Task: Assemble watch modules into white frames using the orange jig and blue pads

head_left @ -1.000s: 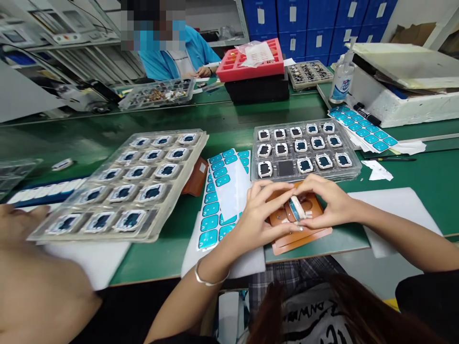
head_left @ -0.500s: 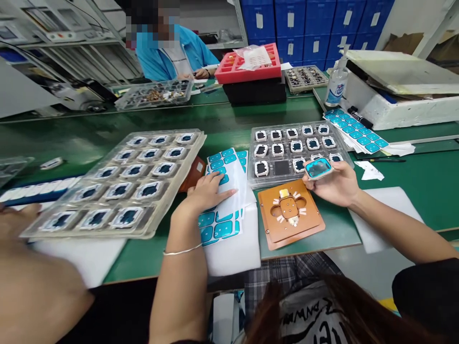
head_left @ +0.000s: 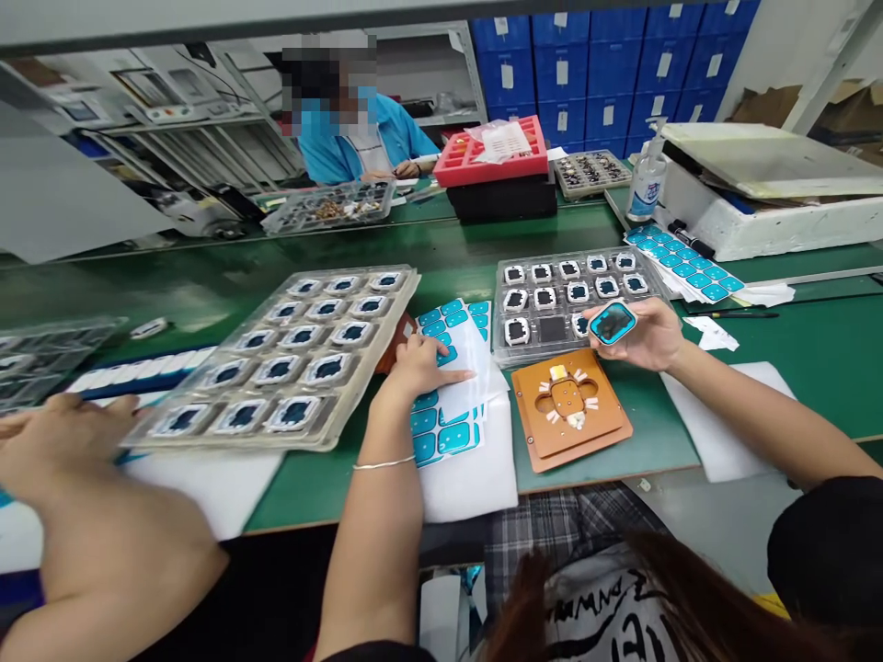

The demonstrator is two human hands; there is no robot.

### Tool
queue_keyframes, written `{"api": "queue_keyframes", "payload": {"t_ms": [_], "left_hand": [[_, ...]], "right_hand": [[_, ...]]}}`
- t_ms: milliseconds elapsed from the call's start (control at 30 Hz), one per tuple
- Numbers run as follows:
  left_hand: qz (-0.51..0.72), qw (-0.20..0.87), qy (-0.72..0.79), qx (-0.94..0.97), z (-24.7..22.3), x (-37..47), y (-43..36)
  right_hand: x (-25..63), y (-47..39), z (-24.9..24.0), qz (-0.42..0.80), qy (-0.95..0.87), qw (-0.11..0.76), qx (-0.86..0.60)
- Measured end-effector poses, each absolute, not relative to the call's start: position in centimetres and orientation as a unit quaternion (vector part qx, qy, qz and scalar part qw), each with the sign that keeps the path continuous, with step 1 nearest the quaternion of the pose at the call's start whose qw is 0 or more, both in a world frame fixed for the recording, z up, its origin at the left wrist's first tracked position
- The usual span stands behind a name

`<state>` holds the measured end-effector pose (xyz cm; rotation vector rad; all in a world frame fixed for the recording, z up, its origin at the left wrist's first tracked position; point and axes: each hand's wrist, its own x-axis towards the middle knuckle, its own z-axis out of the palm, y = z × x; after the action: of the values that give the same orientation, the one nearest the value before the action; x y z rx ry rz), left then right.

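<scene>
The person's right hand (head_left: pixel 652 338) holds a small white case (head_left: pixel 613 323) above the tabletop (head_left: pixel 655 446), between the near edge of a clear tray (head_left: pixel 524 352) and the far corner of an orange fixture (head_left: pixel 597 430). The case is a squarish shape with well-rounded corners, its face turned toward the camera: a pale outer edge, a bright teal band inside it, and a dark, glossy middle with lighter patches. Whether that middle is a window, a film or an opening cannot be told. The right fingers are closed around the case, but most of them lie behind it.

The left hand (head_left: pixel 414 368) is spread over sheets of teal stickers (head_left: pixel 441 437), its thumb reaching across a white slip (head_left: pixel 464 397). Its fingertips are too indistinct to tell whether they pinch anything or merely rest there, and the hand covers several stickers.

The raised case and right hand block the view of some of the tray's nearest row. At the left, another person's hand (head_left: pixel 62 441) is blurred and cut by the frame's edge, and a tilted tray (head_left: pixel 331 437) of similar white frames hides part of the surface beneath.
</scene>
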<state>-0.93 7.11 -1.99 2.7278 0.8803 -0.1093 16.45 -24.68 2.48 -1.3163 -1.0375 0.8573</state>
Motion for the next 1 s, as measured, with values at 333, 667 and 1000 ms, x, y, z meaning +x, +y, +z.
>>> {"api": "queue_keyframes", "payload": {"t_ms": [333, 667, 1000], "left_hand": [[-0.052, 0.13, 0.307, 0.942, -1.4, -0.8, 6.5], [-0.067, 0.142, 0.316, 0.936, -1.0, -0.5, 6.4], [-0.038, 0.179, 0.318, 0.93, -1.6, -0.1, 7.4]], "right_hand": [[18.2, -19.6, 4.1, -0.024, -0.687, 0.151, -0.71], [16.6, -16.6, 3.8, -0.019, -0.733, 0.133, -0.667], [16.3, -14.8, 4.2, 0.12, -0.694, 0.228, -0.672]]}}
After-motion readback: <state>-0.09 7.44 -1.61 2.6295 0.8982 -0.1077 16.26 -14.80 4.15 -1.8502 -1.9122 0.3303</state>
